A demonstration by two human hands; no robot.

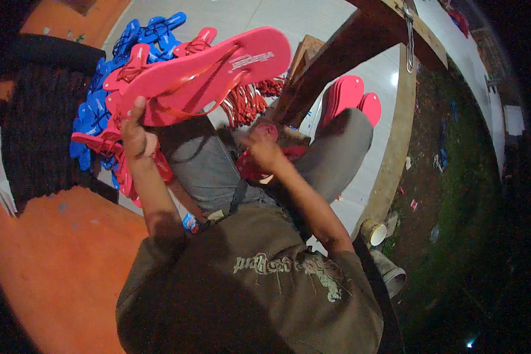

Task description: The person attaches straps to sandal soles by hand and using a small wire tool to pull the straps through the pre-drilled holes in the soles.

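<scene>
A large pink flip-flop (pixel 203 74) with a glossy red strap is raised at the upper middle, toe end to the right. My left hand (pixel 138 137) is closed on its heel end, one finger showing against the sole's edge. My right hand (pixel 264 150) is over my lap with its fingers curled in, slightly blurred. A pinkish round piece (pixel 268 131) shows right by those fingers; what they hold is hidden. Under and beside that hand lies red material (pixel 251 167), its shape partly covered. A bundle of red straps (pixel 243 106) lies just beyond.
Blue flip-flops (pixel 91 118) and smaller-looking pink ones (pixel 137 62) are heaped at the left. Pink soles (pixel 343 97) stand by my right knee. A dark wooden beam (pixel 330 56) crosses ahead. Black stacked sheets (pixel 47 130) stand far left; a white cup (pixel 376 234) lies at right.
</scene>
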